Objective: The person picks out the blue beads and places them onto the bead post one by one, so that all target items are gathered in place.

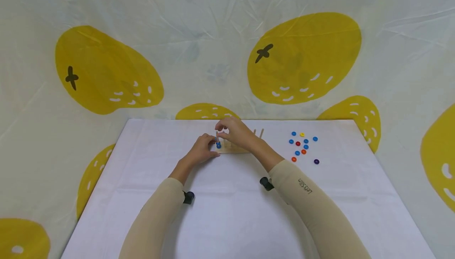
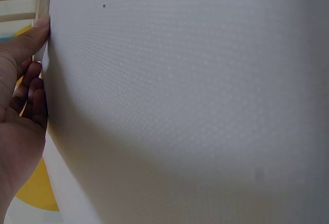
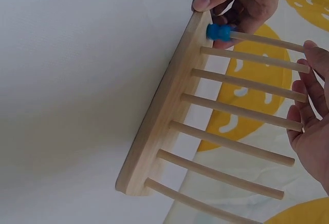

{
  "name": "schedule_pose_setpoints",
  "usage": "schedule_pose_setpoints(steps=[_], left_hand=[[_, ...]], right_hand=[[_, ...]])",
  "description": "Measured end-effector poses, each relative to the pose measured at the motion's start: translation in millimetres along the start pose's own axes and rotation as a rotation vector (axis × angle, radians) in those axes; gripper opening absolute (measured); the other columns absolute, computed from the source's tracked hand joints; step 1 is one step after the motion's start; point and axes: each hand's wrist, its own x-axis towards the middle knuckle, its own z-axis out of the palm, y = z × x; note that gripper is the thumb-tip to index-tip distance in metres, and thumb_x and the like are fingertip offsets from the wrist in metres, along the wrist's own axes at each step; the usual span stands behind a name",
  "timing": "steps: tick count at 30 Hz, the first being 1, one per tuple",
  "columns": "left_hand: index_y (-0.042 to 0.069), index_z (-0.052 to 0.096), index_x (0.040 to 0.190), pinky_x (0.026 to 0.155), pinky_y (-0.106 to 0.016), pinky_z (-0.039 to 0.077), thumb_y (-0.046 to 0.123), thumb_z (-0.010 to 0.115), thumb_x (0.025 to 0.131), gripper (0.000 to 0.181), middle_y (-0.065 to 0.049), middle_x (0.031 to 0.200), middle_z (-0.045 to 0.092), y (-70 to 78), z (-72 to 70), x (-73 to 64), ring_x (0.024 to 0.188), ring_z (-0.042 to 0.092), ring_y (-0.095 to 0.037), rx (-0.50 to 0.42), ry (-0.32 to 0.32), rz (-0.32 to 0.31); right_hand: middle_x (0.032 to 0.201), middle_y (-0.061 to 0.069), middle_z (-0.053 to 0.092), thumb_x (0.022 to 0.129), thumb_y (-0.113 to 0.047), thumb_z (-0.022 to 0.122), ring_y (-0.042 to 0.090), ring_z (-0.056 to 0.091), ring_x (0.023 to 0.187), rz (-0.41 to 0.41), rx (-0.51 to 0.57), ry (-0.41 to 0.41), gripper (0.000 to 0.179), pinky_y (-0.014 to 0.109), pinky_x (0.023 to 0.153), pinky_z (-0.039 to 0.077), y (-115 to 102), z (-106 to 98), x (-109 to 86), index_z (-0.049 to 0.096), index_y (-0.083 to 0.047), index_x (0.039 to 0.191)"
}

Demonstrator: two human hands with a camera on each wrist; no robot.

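My left hand (image 1: 203,148) holds the left end of a wooden peg stand (image 1: 236,149), thumb on the near side and fingers behind. In the right wrist view the thin base (image 3: 159,106) carries a row of several upright pegs (image 3: 241,84). Blue rings (image 3: 219,32) sit low on the end peg, right by the left hand's fingers. My right hand (image 1: 235,132) is over the stand, fingertips at the top of that end peg, no ring showing between them. In the left wrist view the left thumb (image 2: 31,40) lies along the base's edge.
Loose small rings lie right of the stand on the white cloth: several blue ones (image 1: 306,141), a yellow ring (image 1: 302,134), a red ring (image 1: 298,143), orange ones (image 1: 294,159) and a dark purple ring (image 1: 316,161). A patterned cloth (image 1: 220,61) hangs behind the table.
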Motion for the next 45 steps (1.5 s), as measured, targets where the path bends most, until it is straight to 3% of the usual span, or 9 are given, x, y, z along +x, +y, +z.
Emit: schedule_pose_setpoints(steps=[12, 19, 27, 45], left_hand=[[0.005, 0.065, 0.131, 0.112, -0.043, 0.046, 0.02, 0.088, 0.084, 0.055, -0.012, 0.124, 0.059, 2.5, -1.6, -0.9, 0.117, 0.053, -0.027, -0.008, -0.012, -0.019], [0.005, 0.064, 0.133, 0.114, -0.043, 0.044, 0.02, 0.087, 0.085, 0.056, -0.012, 0.127, 0.059, 2.6, -2.3, -0.2, 0.12, 0.053, -0.028, 0.002, -0.019, -0.023], [0.003, 0.063, 0.134, 0.112, -0.044, 0.044, 0.018, 0.086, 0.085, 0.056, -0.013, 0.127, 0.059, 2.1, -3.3, -1.3, 0.12, 0.053, -0.028, 0.006, -0.027, -0.008], [0.005, 0.064, 0.133, 0.113, -0.044, 0.044, 0.019, 0.087, 0.084, 0.056, -0.011, 0.125, 0.059, 1.3, -1.9, -0.1, 0.12, 0.054, -0.027, -0.012, -0.02, -0.016]], right_hand=[[0.111, 0.007, 0.074, 0.094, -0.015, 0.077, 0.032, 0.065, 0.11, 0.021, 0.015, 0.036, 0.024, 0.04, 0.099, 0.054, 0, -12, -10.6, 0.074, -0.006, 0.115], [0.112, 0.004, 0.074, 0.094, -0.017, 0.077, 0.023, 0.062, 0.108, 0.017, -0.032, 0.099, 0.023, 0.039, 0.098, 0.054, 0, -24, -28.6, 0.074, -0.009, 0.115], [0.112, 0.005, 0.073, 0.093, -0.016, 0.078, 0.026, 0.061, 0.108, 0.066, -0.037, 0.157, 0.025, 0.044, 0.095, 0.057, 3, -42, -63.2, 0.073, -0.009, 0.117], [0.108, 0.003, 0.074, 0.087, -0.009, 0.083, 0.02, 0.064, 0.101, 0.125, -0.077, 0.318, 0.026, 0.043, 0.082, 0.056, 56, -58, -160.3, 0.074, -0.009, 0.112]])
